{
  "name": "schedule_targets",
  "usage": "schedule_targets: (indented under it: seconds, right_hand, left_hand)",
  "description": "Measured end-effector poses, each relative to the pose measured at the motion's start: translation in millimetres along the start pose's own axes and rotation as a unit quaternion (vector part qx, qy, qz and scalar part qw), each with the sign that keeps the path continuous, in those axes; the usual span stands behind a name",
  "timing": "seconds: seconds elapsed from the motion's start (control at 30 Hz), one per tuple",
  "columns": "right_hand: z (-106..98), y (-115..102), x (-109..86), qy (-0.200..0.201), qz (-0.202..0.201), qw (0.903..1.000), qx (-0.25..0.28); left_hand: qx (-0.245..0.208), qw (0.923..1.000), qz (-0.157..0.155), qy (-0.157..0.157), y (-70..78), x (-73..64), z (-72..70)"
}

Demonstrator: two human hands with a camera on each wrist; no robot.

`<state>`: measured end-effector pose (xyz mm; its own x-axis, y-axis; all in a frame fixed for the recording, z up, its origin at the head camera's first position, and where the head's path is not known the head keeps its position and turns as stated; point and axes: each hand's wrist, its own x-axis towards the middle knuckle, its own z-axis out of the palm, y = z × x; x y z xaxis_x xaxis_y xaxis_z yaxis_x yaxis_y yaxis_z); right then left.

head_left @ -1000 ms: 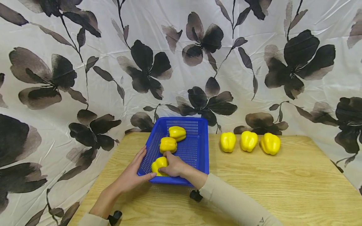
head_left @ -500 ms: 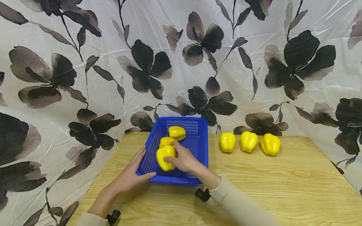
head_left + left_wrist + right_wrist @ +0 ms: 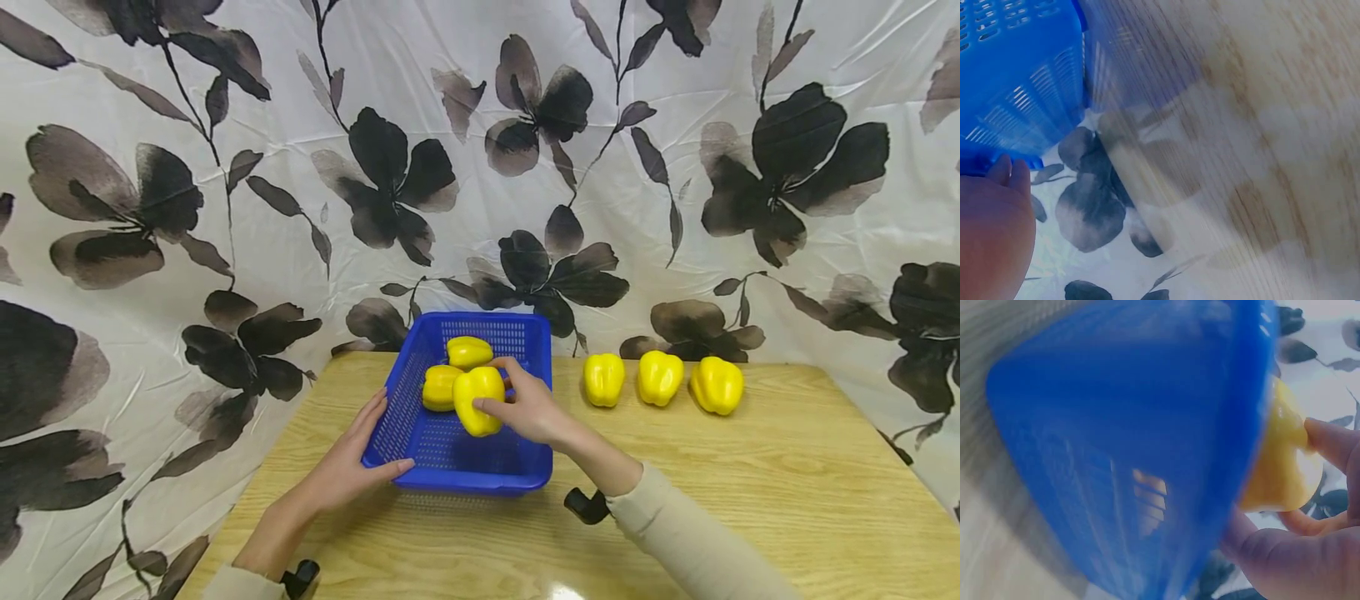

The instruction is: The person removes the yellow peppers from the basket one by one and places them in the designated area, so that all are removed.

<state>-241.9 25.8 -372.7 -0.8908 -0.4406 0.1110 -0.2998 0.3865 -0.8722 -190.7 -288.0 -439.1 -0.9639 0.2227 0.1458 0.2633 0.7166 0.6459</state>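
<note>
My right hand (image 3: 534,408) pinches a yellow bell pepper (image 3: 478,404) between thumb and fingers, over the right half of a blue plastic basket (image 3: 472,482). In the right wrist view this pepper (image 3: 1288,462) shows beyond the basket's rim, partly covered by it. Two more yellow bell peppers lie in the basket: one at the back (image 3: 469,352), one at the left (image 3: 437,389) partly behind the held one. At the basket's near left corner rests my left hand (image 3: 345,471), its fingers straight along the left side and its thumb on the near rim.
Three yellow bell peppers stand in a row on the wooden table (image 3: 720,483), right of the basket: a left one (image 3: 603,380), a middle one (image 3: 660,377) and a right one (image 3: 717,386). A flower-patterned cloth (image 3: 465,208) hangs behind the table.
My right hand has lifted the bell pepper from the basket's near left corner and carried it right and a little away from me. The left hand and basket have stayed in place.
</note>
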Motion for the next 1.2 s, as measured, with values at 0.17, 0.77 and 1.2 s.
schedule_targets:
  seconds: [0.17, 0.77, 1.2]
  right_hand:
    - [-14.1, 1.3, -6.0, -0.003, 0.006, 0.9999, 0.011]
    - [-56.3, 14.4, -23.0, 0.009, 0.018, 0.9991, -0.037]
    - [-88.2, 36.5, -41.8, 0.014, 0.041, 0.9985, -0.033]
  left_hand:
    - [0.0, 1.0, 0.001, 0.002, 0.1, -0.6, 0.8]
    - [0.0, 0.9999, -0.01, -0.004, 0.6, 0.0, -1.3]
    - [-0.001, 0.9999, -0.009, -0.008, 1.4, 0.2, -0.3]
